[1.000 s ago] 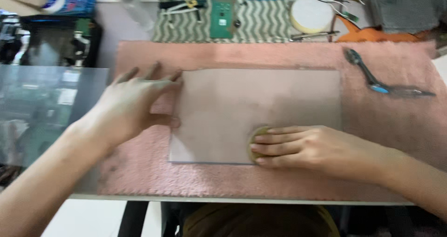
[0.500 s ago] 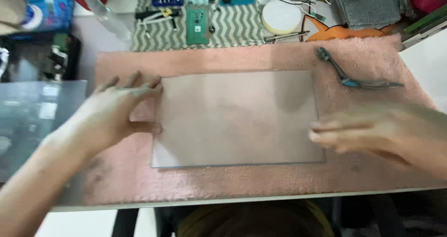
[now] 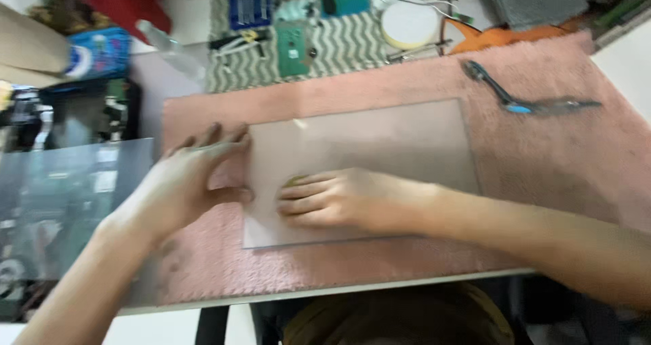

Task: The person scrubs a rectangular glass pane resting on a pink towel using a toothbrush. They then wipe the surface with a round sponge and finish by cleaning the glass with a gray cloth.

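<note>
A clear rectangular glass pane [image 3: 380, 145] lies flat on a pink fuzzy mat [image 3: 563, 155]. My left hand [image 3: 186, 182] rests on the mat with fingers spread, pressing against the pane's left edge. My right hand [image 3: 346, 199] lies flat on the pane near its left side, fingers pressed down on a small yellow-green pad [image 3: 296, 181] that peeks out from under the fingertips.
A dark tool with a blue tip [image 3: 515, 99] lies on the mat at the upper right. Beyond the mat are a round white disc [image 3: 409, 25], a green box [image 3: 293, 46], pliers [image 3: 234, 43] and a plastic bottle [image 3: 169, 46]. Another glass sheet [image 3: 64, 202] sits at the left.
My right hand slid with the pad from the pane's right edge across to its left side. The left hand stayed at the left edge. The camera view shifted.
</note>
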